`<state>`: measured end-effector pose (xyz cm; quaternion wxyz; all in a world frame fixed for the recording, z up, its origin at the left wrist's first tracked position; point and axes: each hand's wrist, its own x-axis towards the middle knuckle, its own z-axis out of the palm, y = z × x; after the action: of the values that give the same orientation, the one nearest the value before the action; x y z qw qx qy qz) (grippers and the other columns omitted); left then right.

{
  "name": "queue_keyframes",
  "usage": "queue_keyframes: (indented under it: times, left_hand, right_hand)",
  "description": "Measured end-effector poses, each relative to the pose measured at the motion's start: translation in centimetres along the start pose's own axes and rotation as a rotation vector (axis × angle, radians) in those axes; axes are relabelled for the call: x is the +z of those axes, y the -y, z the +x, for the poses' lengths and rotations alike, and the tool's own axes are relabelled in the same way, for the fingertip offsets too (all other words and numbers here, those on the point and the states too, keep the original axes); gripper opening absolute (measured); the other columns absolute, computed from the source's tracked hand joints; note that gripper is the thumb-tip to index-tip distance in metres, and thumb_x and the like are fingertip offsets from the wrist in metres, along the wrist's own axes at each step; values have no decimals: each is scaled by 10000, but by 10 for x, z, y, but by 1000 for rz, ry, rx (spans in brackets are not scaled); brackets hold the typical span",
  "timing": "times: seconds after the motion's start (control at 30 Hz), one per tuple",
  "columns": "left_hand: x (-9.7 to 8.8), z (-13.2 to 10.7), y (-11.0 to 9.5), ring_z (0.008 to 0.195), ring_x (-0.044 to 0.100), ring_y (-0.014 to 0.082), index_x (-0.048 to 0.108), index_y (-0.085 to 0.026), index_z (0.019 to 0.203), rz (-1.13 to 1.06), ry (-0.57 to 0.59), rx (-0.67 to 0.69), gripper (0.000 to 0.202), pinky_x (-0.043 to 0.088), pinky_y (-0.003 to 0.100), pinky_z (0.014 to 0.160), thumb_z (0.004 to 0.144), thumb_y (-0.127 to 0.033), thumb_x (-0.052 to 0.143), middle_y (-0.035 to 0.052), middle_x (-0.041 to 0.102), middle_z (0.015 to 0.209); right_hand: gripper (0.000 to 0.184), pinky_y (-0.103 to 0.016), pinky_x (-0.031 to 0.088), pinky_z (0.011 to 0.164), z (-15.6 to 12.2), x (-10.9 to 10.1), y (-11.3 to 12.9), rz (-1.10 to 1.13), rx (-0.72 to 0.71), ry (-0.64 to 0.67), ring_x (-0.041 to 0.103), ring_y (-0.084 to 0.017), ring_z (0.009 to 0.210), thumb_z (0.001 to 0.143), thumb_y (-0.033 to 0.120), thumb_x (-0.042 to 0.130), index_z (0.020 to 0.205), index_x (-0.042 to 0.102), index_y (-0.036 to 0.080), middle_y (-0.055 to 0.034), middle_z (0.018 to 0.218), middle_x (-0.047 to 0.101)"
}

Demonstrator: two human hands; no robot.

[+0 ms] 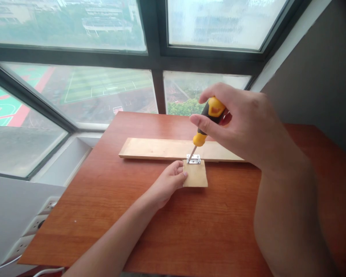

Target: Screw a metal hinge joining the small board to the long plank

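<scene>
My right hand (242, 123) is closed round a yellow-and-black screwdriver (207, 125), held upright with its tip down on a small metal bracket (193, 159). The bracket sits where a small square wooden block (196, 175) meets a long pale wooden plank (173, 149). My left hand (167, 182) grips the left edge of the small block, fingers curled against it. Both pieces lie on a reddish-brown wooden table (103, 200).
Large windows (103, 92) rise just behind the table's far edge. A grey wall (320, 77) stands at the right. A white power strip (34, 227) with cables lies on the ledge off the table's left edge.
</scene>
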<state>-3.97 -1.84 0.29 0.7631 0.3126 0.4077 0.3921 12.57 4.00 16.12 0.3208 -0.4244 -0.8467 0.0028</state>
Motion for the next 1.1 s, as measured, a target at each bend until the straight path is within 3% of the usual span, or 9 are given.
queue_keyframes:
  times: [0.2, 0.4, 0.6, 0.8, 0.97, 1.1]
  left_hand:
    - [0, 0, 0, 841, 656, 161, 536, -158, 1021, 1, 2, 6, 294, 484, 265, 781, 804, -268, 700, 83, 693, 988]
    - [0, 0, 0, 841, 658, 160, 537, -162, 1016, 4, -6, 0, 312, 482, 256, 768, 790, -282, 716, 84, 697, 991]
    - [1, 0, -1, 819, 659, 159, 539, -156, 1011, -13, -3, 6, 325, 484, 256, 760, 776, -277, 729, 84, 701, 973]
    - [2, -1, -1, 826, 660, 157, 541, -161, 1012, -3, -10, 3, 312, 482, 257, 768, 785, -275, 722, 76, 700, 967]
    - [2, 0, -1, 823, 658, 151, 542, -159, 1022, 4, -13, 2, 312, 478, 247, 757, 789, -268, 717, 74, 699, 972]
    - [2, 0, -1, 835, 662, 158, 541, -161, 1018, 6, -14, 6, 304, 479, 262, 775, 789, -263, 715, 73, 698, 973]
  right_hand:
    - [350, -319, 446, 699, -1, -6, 5, 134, -72, 124, 604, -185, 801, 846, 188, 508, 1191, 541, 227, -31, 976, 662]
    - [269, -345, 431, 666, 0, 0, 1, 55, -20, 36, 596, -203, 718, 871, 367, 559, 1108, 587, 244, -11, 827, 650]
    - [366, -340, 460, 690, -4, -9, 2, 172, -50, 186, 612, -199, 780, 864, 239, 531, 1228, 517, 261, -35, 991, 662]
    - [274, -344, 419, 640, -3, -3, -1, 13, 0, 36, 587, -209, 705, 834, 408, 602, 1055, 587, 246, -13, 804, 630]
    - [343, -328, 440, 676, -3, -9, 3, 150, -44, 181, 609, -188, 760, 835, 227, 535, 1174, 522, 277, -8, 975, 662]
    - [266, -326, 407, 601, -3, -8, 2, 34, -17, 108, 564, -178, 626, 850, 308, 551, 1110, 564, 252, -1, 783, 644]
